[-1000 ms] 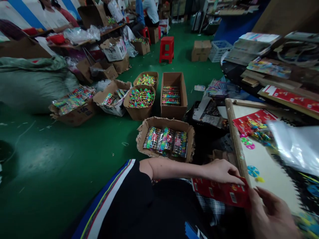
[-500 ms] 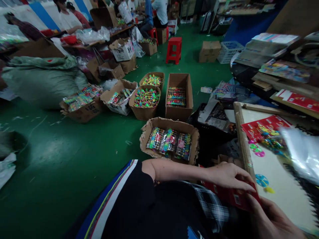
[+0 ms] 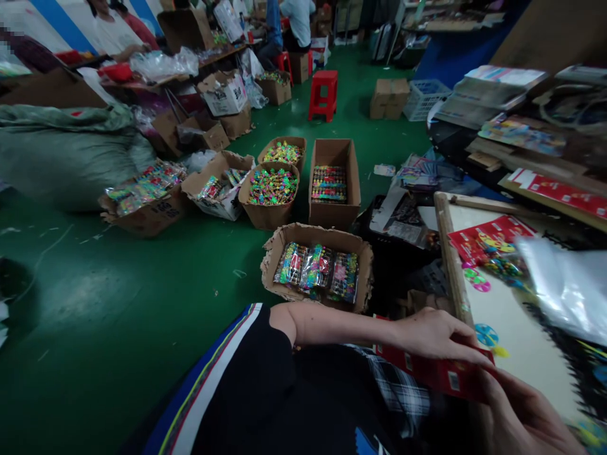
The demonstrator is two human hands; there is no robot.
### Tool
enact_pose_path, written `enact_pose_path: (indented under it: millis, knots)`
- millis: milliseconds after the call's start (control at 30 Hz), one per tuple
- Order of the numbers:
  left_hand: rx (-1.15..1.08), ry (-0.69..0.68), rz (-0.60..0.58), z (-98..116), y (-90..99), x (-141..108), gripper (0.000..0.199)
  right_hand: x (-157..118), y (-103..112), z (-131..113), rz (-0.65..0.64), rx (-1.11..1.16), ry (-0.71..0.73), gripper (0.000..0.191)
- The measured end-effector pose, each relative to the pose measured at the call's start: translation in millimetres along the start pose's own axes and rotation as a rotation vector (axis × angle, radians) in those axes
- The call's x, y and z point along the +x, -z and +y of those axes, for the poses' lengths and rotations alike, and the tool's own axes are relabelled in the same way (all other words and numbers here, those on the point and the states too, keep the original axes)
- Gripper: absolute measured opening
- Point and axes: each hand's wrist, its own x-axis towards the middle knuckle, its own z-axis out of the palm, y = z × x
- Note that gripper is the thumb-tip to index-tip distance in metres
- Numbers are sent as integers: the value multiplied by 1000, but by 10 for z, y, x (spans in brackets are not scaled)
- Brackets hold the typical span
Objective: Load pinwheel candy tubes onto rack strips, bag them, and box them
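Left hand and right hand together, both clamped on red printed card. Wood-framed board just right; cardboard box of bagged toys ahead.

Here's a glossy red paper card, and right ahead a rough, torn cardboard box! Over there, shiny clear plastic film beside a plain wooden frame, and underneath, a smooth, glossy green floor.
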Motion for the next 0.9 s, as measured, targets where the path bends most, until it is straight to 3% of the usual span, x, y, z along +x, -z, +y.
enact_pose_path:
  millis: [167, 367, 567, 733, 900]
  knots:
    - [-120, 112, -111, 95, -121, 62, 18, -23, 120, 82, 128, 81, 44, 43]
    - [-255, 146, -161, 96, -357, 199, 2, -45, 186, 301, 298, 191, 134, 36]
    - [-492, 291, -220, 71, -692, 272, 5, -152, 360, 535, 444, -14, 357, 15]
    - [-569, 407, -347, 70, -987, 369, 24, -275, 530, 668, 595, -137, 329, 9]
    - [-450, 415, -404, 66, -1236, 439, 28, -400, 639, 791, 694, -205, 270, 8]
